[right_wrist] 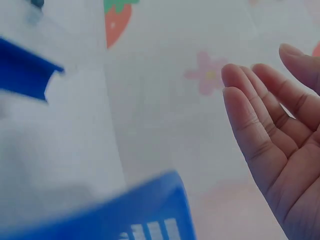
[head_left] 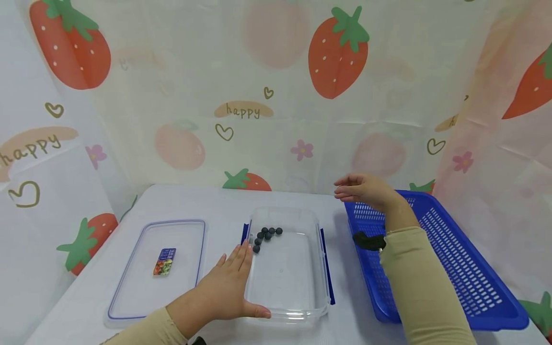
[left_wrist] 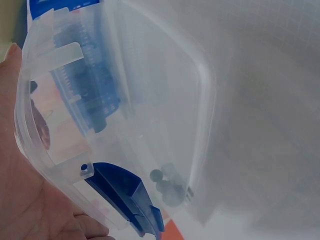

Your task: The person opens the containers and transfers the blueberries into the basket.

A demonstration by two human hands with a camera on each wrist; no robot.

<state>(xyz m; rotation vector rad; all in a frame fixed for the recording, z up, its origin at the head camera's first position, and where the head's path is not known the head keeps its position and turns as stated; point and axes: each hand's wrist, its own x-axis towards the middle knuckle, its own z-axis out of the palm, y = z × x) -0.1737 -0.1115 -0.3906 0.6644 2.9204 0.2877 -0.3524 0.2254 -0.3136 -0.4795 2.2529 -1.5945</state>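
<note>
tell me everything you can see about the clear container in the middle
The clear container is a rectangular, see-through box with rounded corners, apparently plastic. Blue clips, unfastened, run along its two long sides. It has no lid on and stands upright on the white tabletop. Dark round pieces lie inside, toward its far left. The left hand touches its left side, with the thumb at the near left corner.

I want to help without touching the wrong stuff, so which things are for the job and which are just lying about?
Probably for the job:
box, left hand against its side
dark balls, inside the box
basket, near the right hand

Seemingly just about:
lid, untouched, though maybe the box's
label, on the lid
backdrop, hanging behind
</note>
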